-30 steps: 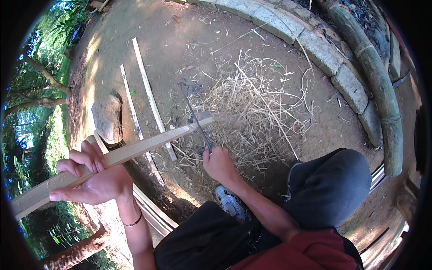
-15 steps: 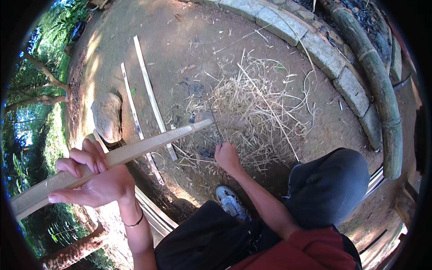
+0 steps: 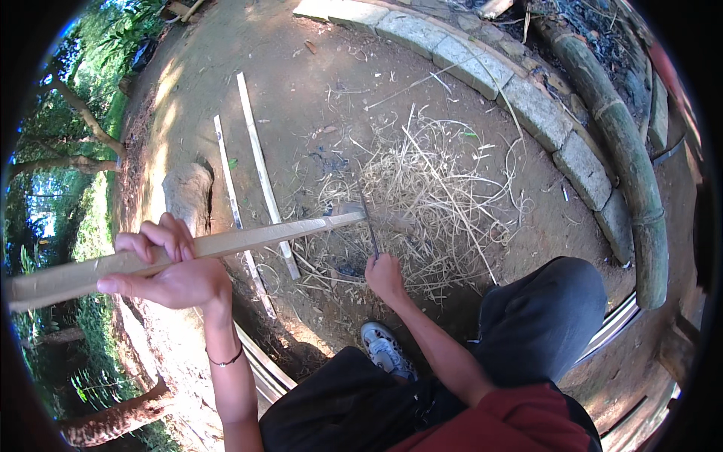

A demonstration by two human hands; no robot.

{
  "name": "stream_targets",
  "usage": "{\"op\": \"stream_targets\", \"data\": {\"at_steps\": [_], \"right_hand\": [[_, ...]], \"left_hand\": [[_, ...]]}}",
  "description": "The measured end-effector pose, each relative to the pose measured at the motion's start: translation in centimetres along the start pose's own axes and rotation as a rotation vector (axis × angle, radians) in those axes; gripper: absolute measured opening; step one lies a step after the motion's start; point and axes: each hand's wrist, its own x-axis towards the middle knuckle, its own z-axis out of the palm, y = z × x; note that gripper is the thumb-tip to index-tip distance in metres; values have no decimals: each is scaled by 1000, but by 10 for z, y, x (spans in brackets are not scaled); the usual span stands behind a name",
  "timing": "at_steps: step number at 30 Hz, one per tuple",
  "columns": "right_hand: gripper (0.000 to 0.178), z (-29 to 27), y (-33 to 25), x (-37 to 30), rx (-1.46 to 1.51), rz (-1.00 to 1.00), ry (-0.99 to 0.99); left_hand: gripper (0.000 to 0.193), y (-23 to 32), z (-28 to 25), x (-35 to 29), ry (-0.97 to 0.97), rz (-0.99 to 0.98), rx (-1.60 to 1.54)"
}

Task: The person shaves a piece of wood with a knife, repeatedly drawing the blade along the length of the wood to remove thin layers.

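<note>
My left hand [image 3: 169, 264] is closed round a long pale bamboo strip [image 3: 248, 238], fingers over its top and thumb along its lower side. The strip runs from the left rim of the view to the middle, a little raised at the right. My right hand [image 3: 385, 276] makes a fist round the handle of a knife [image 3: 370, 224], the handle itself hidden by the fingers. Its thin dark blade points away from me and meets or crosses the strip's far right end. Whether the edge bites in is too small to tell.
A heap of curly shavings [image 3: 429, 200] lies on the dirt beyond my right hand. Two pale strips [image 3: 260, 169] and a rock [image 3: 188, 194] are at left. A curved block kerb [image 3: 535, 113] and a thick bamboo pole [image 3: 629, 151] border the right. My shoe [image 3: 385, 350] is below.
My left hand has moved up and slightly right, and the bamboo strip now lies more level. The knife stays at the strip's end. The whole view has shifted a little.
</note>
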Motion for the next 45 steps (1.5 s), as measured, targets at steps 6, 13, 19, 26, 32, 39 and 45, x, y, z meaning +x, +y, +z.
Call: {"op": "stream_targets", "data": {"at_steps": [6,13,19,26,32,39,45], "right_hand": [[36,-22,-18,-17,52,4,10],[35,-63,-54,-29,64,-177,56],[36,-104,-61,-42,199,-135,38],[30,-151,-91,-65,452,-6,-106],[29,-167,-88,-61,541,76,-47],[29,-158,-74,-55,536,98,-72],[26,-157,-69,-53,504,88,-75]], "left_hand": [[66,-13,-6,15,-73,10,44],[86,5,-25,49,-205,13,109],[98,31,-36,75,-256,-18,66],[91,16,-43,72,-287,-120,32],[64,4,-33,59,-309,-246,-64],[67,-7,-43,39,-309,-299,-103],[74,-28,-37,27,-408,-348,-86]]}}
